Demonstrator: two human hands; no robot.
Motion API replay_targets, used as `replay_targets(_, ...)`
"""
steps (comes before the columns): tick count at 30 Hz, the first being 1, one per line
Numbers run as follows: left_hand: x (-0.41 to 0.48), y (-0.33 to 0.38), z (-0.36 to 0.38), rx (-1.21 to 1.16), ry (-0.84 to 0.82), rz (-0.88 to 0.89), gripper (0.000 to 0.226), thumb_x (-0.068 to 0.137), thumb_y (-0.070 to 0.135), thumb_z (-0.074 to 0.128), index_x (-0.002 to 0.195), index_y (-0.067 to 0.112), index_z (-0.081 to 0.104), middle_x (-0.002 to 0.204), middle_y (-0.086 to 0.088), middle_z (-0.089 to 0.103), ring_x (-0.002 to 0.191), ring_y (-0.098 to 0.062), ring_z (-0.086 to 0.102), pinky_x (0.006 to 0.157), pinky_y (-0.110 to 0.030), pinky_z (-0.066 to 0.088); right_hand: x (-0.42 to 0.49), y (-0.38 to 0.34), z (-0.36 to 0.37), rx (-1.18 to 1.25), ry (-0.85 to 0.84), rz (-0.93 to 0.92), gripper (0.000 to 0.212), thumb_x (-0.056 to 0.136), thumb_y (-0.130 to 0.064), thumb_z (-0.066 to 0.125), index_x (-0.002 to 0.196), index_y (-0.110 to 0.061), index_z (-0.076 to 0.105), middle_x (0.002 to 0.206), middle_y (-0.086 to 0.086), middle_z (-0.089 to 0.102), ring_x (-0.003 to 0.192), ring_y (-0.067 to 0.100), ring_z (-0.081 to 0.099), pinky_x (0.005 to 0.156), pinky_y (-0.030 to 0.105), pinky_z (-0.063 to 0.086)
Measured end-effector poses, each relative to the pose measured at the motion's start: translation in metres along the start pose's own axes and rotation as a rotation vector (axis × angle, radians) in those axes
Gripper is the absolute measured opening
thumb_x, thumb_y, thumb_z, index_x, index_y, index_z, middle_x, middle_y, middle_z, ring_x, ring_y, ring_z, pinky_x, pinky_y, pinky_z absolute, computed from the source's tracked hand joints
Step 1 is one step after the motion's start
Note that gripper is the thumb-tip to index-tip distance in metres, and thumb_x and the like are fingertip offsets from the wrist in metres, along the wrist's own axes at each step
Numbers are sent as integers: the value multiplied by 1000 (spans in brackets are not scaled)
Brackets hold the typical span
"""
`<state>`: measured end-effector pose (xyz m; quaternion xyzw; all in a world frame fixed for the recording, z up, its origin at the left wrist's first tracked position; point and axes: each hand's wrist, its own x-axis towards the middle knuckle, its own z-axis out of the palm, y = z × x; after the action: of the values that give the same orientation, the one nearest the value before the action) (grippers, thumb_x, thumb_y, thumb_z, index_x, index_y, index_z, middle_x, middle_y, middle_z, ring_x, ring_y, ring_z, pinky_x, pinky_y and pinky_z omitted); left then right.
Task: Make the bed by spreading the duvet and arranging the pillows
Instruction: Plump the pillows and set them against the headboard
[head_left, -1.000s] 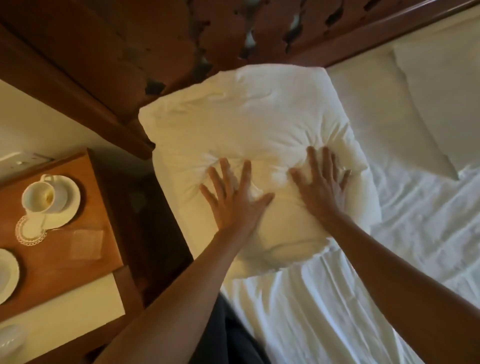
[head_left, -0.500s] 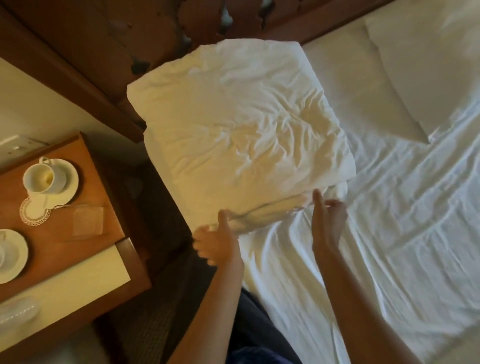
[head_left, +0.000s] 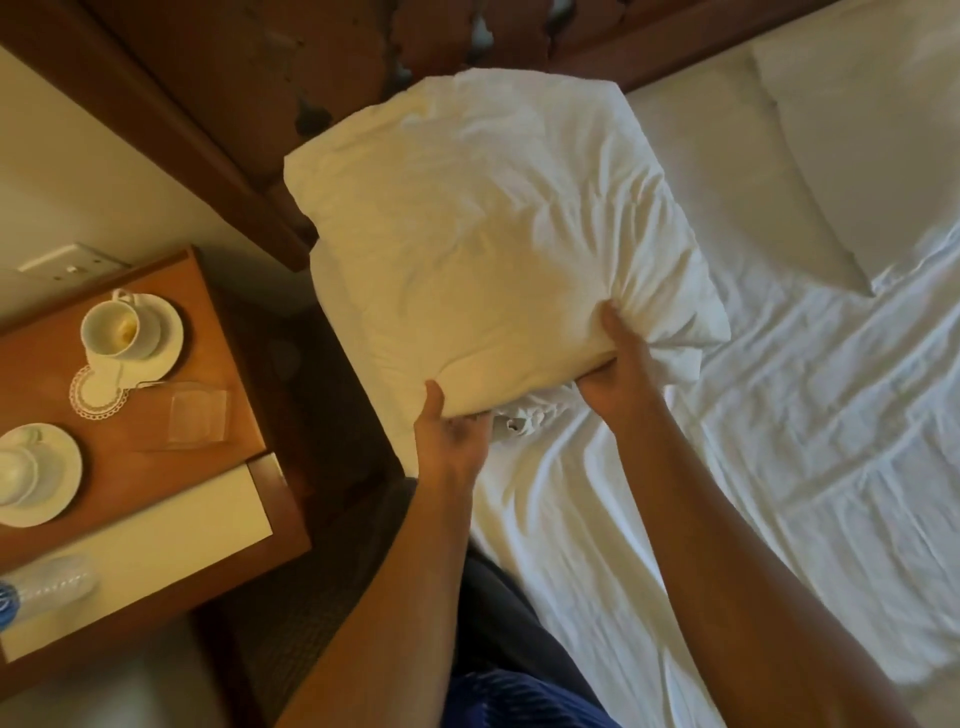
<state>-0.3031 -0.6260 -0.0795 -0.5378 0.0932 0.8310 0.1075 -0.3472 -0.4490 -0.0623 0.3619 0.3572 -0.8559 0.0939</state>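
1. A second ago both my hands pressed flat on top of the pillow (head_left: 483, 244); half a second ago they hung free just below its near edge.
2. Now my left hand (head_left: 451, 435) and right hand (head_left: 621, 371) grip that near edge.

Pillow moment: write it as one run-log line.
step: arranging pillow | left hand: gripping near edge | right hand: gripping near edge | duvet: unseen

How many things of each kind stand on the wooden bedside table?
White cups: 2, one upright, one upside down
White saucers: 2
Clear glass: 1
White lace doily: 1
Clear plastic bottle: 1
Total: 7
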Motion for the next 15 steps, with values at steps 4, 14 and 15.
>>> replay_targets(4,2,9,-28,196,49,-73,39,92,37,65,113,5,59,117,-11,63,100,-30,62,108,-52,41,-3,10,-20,-208,230,157,52,90,-41,67,135,-17,55,135,9,60,122,30,59,84,44,55)
replay_targets(14,38,33,-7,-48,384,-70,53,97,22,58,147,20,38,144,-12,41,133,-37,41,111,-55,36,10,6,-1,-110,382,201,66,72,-39,84,130,-22,58,125,4,65,113,32,61,91,51,53)
replay_targets(15,39,26,-13,-95,321,-33,50,97,22,58,145,19,42,143,-13,44,132,-36,43,112,-53,35,15,3,3,-60,393,152,52,78,-26,79,127,-16,63,122,6,67,111,31,63,88,44,55)
